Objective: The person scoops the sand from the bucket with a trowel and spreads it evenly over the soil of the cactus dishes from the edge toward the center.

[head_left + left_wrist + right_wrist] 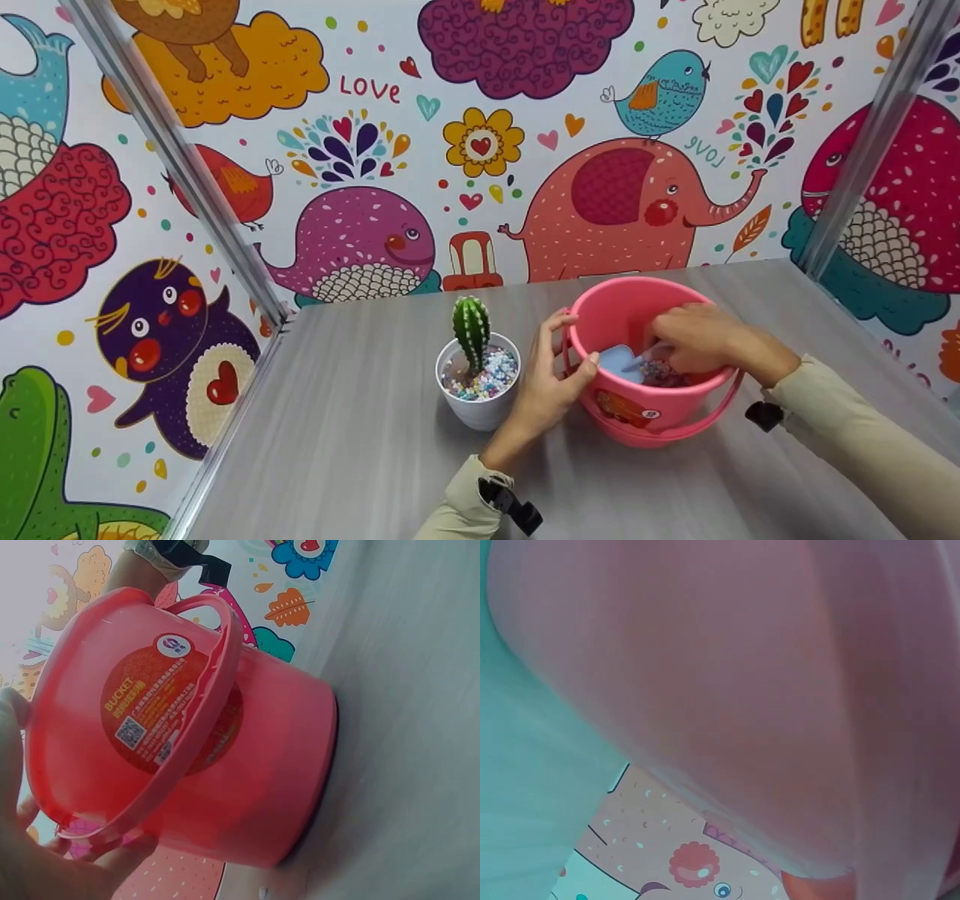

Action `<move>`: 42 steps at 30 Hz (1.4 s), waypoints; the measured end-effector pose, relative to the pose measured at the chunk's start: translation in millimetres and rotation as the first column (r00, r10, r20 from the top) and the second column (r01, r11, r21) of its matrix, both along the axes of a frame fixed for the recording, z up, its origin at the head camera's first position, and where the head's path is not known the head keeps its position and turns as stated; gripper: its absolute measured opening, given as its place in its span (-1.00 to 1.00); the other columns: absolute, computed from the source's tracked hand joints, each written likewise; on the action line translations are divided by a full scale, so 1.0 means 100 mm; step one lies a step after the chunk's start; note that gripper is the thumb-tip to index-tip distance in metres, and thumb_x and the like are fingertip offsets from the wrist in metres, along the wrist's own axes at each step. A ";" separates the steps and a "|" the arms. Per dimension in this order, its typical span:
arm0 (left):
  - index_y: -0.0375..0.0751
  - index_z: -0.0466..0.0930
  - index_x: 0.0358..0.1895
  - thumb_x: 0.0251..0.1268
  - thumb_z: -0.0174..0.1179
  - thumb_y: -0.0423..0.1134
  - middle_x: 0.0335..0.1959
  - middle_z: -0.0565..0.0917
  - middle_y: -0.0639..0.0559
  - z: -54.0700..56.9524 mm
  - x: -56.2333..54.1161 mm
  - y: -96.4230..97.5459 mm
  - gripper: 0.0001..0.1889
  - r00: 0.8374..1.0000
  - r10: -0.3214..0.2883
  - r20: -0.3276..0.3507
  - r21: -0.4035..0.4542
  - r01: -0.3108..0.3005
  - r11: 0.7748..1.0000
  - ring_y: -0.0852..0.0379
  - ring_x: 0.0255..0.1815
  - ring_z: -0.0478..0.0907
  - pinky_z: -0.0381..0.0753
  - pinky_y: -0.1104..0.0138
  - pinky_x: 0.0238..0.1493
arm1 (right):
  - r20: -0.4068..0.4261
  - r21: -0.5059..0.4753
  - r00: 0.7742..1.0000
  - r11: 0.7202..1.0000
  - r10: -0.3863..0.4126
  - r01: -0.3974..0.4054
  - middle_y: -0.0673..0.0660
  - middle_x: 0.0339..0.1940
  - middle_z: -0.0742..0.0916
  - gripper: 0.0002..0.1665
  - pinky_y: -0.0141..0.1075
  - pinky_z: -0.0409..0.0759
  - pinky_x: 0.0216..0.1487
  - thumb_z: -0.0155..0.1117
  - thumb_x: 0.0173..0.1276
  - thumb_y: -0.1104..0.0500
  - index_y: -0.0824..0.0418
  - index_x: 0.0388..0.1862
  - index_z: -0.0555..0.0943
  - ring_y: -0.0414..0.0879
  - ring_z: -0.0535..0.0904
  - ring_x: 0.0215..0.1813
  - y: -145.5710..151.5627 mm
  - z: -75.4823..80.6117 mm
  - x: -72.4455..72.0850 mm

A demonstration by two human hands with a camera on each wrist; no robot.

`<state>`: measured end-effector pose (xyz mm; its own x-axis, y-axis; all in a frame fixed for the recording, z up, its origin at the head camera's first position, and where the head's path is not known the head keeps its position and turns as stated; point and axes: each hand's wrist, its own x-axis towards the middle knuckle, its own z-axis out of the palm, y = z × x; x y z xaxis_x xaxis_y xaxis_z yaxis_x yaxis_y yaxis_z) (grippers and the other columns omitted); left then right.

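Observation:
A pink bucket (652,409) stands upright on the table, its handle hanging down along the front; a printed label (169,701) marks its side. My left hand (549,379) grips the bucket's left rim, thumb toward the front and fingers behind the handle joint. Inside the bucket, my right hand (694,341) holds a light blue toy shovel (621,361) by its handle. Small dark stones or beads (664,373) lie at the bottom, partly hidden by that hand. In the right wrist view the bucket wall (705,690) fills most of the picture, and the right hand is hidden.
Left of the bucket stands a white pot (480,411) with a green cactus (472,334) and multicoloured pebbles (499,371), close to my left hand. The grey table (337,420) meets a cartoon-printed wall (480,217) at the back, with metal posts at the corners.

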<state>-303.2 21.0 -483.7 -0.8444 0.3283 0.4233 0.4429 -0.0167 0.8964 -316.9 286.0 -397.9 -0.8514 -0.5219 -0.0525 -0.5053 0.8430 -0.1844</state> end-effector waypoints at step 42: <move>-0.10 0.27 0.56 0.43 0.27 -0.02 0.70 0.22 -0.15 0.01 0.00 0.01 -0.29 0.998 0.013 -0.062 -0.050 -0.016 0.999 -0.20 0.66 0.37 0.54 -0.08 0.51 | 0.062 -0.236 0.997 0.970 -0.038 0.051 -0.02 -0.01 0.86 -0.73 -0.22 0.83 -0.11 0.48 0.42 0.20 0.03 0.07 0.84 -0.07 0.73 0.01 0.24 0.28 0.23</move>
